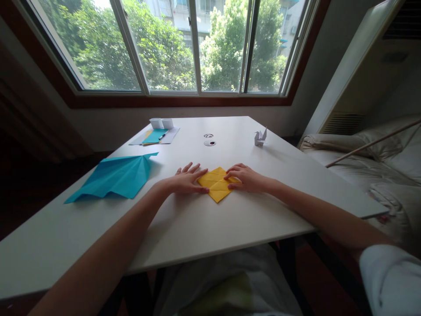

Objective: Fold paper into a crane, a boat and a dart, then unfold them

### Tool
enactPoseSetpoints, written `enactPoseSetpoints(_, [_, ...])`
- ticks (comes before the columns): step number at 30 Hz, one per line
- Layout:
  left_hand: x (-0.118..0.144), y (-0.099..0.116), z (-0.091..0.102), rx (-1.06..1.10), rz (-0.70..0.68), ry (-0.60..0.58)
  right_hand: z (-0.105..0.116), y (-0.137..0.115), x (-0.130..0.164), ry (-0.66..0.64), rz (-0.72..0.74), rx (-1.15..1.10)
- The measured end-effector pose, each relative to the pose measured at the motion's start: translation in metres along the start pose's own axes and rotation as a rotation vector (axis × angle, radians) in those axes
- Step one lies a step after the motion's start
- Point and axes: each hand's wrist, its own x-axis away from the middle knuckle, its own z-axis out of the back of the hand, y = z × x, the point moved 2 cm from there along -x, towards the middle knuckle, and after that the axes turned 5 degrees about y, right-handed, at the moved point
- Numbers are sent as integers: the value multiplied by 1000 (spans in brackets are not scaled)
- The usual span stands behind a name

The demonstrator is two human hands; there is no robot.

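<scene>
A yellow sheet of folded origami paper (217, 189) lies as a diamond on the white table, with crease lines across it. My left hand (188, 180) rests flat at its left corner, fingers spread, thumb and forefinger touching the paper's edge. At the right corner, my right hand (247, 178) has bent fingers and thumb closed about a part of the paper. The underside of that corner is hidden by the hand.
A large creased teal paper (120, 175) lies to the left. Farther back are small white paper boxes (161, 123), coloured sheets (154, 135) and a pen (163, 135). A white paper crane (260, 137) stands back right, and round table inserts (209, 143) sit mid-table.
</scene>
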Motion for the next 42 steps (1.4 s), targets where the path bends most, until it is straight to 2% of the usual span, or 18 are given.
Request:
enactPoseSetpoints(6, [1, -7, 8, -26, 53, 60, 1, 5, 1, -37, -40, -50])
enactPoseSetpoints(25, [-3, -22, 7, 15, 8, 7, 2, 13, 3, -76, -20, -70])
enactPoseSetpoints(28, [-6, -26, 6, 45, -9, 55, 4, 16, 5, -91, -16, -61])
enactPoseSetpoints(31, [-10, -26, 6, 89, -29, 159, 6, 18, 5, -85, -21, -53])
enactPoseSetpoints(36, [-11, -11, 7, 145, -162, 325, 6, 20, 3, -81, -59, -9])
enactPoseSetpoints(42, [-14, 1, -2, 94, -205, 336, 6, 30, 4, -13, -201, 78])
